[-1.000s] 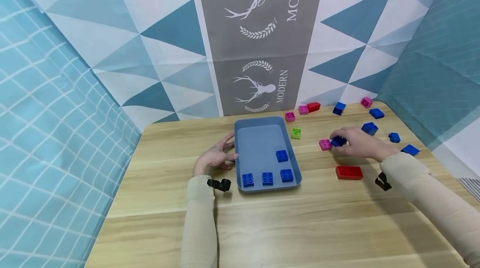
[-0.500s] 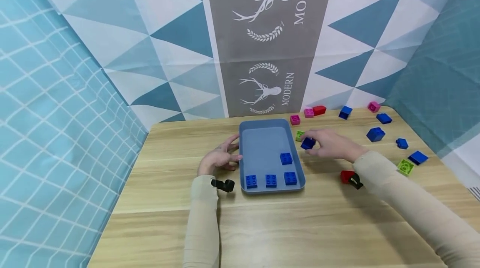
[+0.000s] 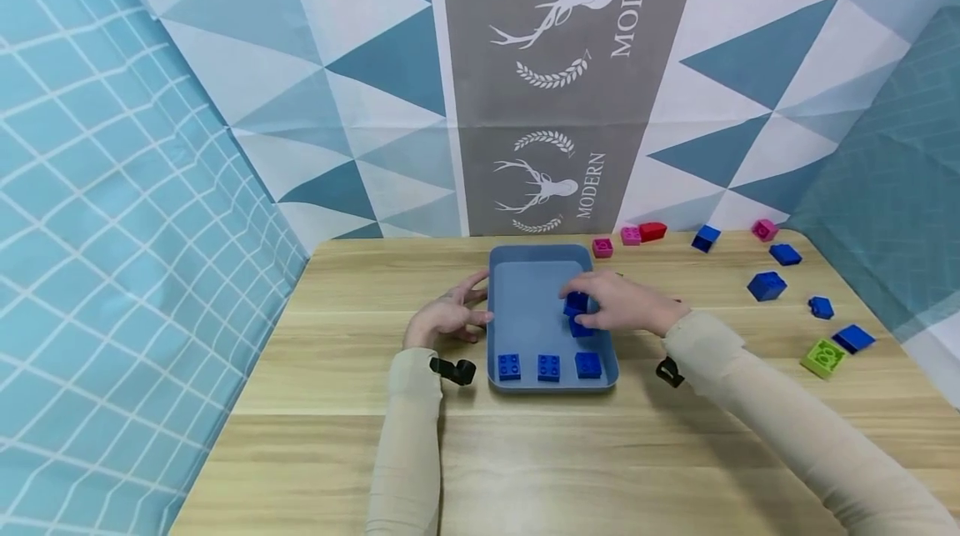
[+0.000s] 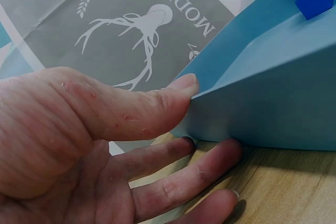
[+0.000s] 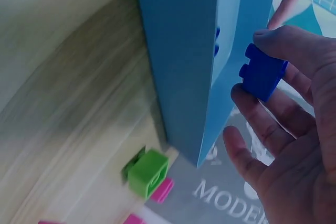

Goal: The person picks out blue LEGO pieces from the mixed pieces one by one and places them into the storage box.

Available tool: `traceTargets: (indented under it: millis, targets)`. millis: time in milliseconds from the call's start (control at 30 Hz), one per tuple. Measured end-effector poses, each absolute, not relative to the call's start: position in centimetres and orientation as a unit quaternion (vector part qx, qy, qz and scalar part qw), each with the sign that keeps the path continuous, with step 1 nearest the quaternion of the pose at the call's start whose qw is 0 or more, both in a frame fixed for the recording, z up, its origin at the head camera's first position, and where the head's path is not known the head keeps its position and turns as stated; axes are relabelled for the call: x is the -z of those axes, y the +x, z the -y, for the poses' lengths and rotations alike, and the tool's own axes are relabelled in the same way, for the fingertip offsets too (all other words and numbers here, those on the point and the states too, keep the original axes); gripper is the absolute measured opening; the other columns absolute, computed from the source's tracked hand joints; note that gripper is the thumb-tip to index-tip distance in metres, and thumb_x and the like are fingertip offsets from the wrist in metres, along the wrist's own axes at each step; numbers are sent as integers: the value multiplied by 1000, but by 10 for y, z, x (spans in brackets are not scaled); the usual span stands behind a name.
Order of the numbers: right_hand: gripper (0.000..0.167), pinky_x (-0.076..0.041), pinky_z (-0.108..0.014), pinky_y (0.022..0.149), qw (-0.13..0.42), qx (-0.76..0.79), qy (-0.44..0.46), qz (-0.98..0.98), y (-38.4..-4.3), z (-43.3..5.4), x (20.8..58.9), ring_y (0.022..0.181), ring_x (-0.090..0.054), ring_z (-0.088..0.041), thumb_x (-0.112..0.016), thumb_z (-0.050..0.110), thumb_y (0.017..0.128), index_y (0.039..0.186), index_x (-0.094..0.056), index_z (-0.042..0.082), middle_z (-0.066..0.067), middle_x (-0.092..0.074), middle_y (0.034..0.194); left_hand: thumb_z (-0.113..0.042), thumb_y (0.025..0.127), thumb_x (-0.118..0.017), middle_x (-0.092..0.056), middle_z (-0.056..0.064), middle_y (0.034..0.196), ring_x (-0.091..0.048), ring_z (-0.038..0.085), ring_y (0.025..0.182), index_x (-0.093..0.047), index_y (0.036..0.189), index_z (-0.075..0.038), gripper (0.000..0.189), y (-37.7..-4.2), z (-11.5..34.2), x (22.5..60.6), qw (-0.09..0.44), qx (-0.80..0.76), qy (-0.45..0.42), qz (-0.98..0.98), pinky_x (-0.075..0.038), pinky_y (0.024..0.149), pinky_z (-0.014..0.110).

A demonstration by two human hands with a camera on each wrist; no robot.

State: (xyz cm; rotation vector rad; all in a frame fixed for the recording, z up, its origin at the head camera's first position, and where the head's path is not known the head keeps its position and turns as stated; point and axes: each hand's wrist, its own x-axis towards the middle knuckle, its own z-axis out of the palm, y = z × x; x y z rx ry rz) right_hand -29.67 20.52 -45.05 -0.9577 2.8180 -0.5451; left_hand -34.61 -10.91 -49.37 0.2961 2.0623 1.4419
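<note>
Right hand over the grey-blue tray, and it's a neat pinch, thumb and fingers squarely on a blue brick! In the head view that brick overlaps another blue one inside the tray; whether the two touch, nobody can tell from here. Three more blue bricks line up along the near end. Over at the left wall, the left hand, thumb on the rim, fingers loosely extended outside it. Across the wooden surface, a lime brick sits near the right edge, while a pink brick lies right beside a red brick at the back.
</note>
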Motion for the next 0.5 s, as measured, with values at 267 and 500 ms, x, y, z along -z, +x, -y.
traceTargets:
  millis: [267, 500]
  targets:
    - [39, -48, -54, 108, 76, 176, -355, -915, -303, -178, 459, 126, -60, -33, -74, 15, 93, 130, -66, 7, -12, -67, 134, -5, 97, -67, -27, 10, 169, -66, 26, 112, -17, 165, -33, 89, -346, 109, 490, 299, -537, 112, -781, -60, 74, 35]
    - [43, -43, -58, 112, 120, 148, -327, -925, -304, -163, 469, 132, -53, -33, -75, 22, 93, 134, -64, 15, -11, -62, 141, -5, 97, -67, -29, 11, 168, -67, 25, 104, -18, 164, -34, 88, -346, 107, 490, 299, -537, 113, -780, -60, 74, 37]
